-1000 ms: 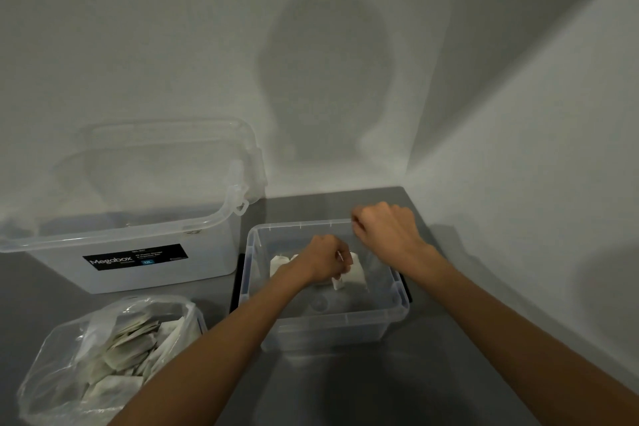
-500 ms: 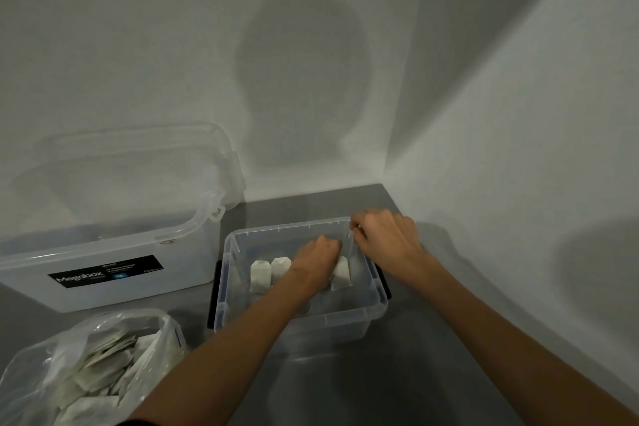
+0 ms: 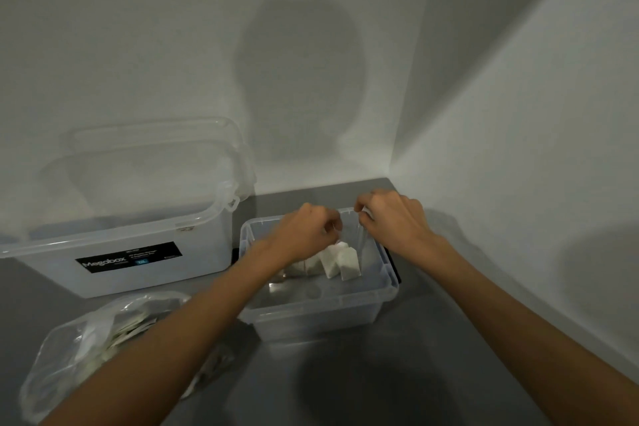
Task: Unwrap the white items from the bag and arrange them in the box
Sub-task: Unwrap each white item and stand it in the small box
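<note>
Head view, your left hand (image 3: 307,235): it hangs above the back half of the small clear box (image 3: 321,308), fingers curled in a narrow pinch near the box's far rim. What it pinches is too small and blurred to name; you cannot tell whether it is a wrapper or a thread.

Head view, your right hand (image 3: 390,218): it is just beside the left one, over the far right corner of the box, fingers also curled tight. A small pale scrap shows at the fingertips, but what it is cannot be made out.

Head view, white items (image 3: 340,261): several already stand in a row inside the small clear box, near its back wall and below your hands. The two on the right are clearly upright; those further left are partly hidden behind your left wrist, so the count is uncertain.

Head view, bag (image 3: 86,356): the clear plastic bag lies on the table (image 3: 432,373) at the lower left, well apart from the box, and holds many flat wrapped pieces.

Head view, large tub (image 3: 138,245): the big clear tub with the black label stands behind the bag, to the left of the small box; its inside cannot be read.

Done so far: a few items unwrapped and set in the box, by the look of it.

Left to do: most of the work, judging by how full the bag is and how much bare floor the box shows in front.
</note>
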A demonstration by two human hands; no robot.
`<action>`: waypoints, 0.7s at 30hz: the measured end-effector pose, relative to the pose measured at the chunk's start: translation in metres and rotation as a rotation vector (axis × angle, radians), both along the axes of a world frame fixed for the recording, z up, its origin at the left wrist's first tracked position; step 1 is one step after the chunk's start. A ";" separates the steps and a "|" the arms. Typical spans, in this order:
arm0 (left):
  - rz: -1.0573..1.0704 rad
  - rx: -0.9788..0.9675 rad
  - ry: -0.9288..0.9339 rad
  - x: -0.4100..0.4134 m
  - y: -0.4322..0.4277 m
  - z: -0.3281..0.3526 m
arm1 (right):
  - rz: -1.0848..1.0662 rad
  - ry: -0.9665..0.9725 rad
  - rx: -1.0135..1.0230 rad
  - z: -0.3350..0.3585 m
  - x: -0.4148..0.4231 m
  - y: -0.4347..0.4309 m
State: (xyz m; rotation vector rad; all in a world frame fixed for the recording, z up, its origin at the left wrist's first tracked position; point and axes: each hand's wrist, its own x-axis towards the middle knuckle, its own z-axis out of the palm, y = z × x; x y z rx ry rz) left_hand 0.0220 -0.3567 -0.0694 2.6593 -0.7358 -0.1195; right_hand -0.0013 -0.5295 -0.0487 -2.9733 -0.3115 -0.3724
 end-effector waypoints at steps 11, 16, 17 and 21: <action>0.137 -0.137 0.077 -0.062 0.161 0.071 | 0.218 -0.057 0.134 0.039 -0.034 0.124; 0.221 -0.084 0.282 -0.094 0.236 0.063 | 0.352 0.004 0.184 0.037 -0.054 0.203; 0.233 -0.061 0.349 -0.098 0.247 0.057 | 0.377 0.030 0.192 0.033 -0.059 0.218; 0.203 0.062 0.472 -0.107 0.276 0.026 | 0.457 0.173 0.219 0.007 -0.077 0.271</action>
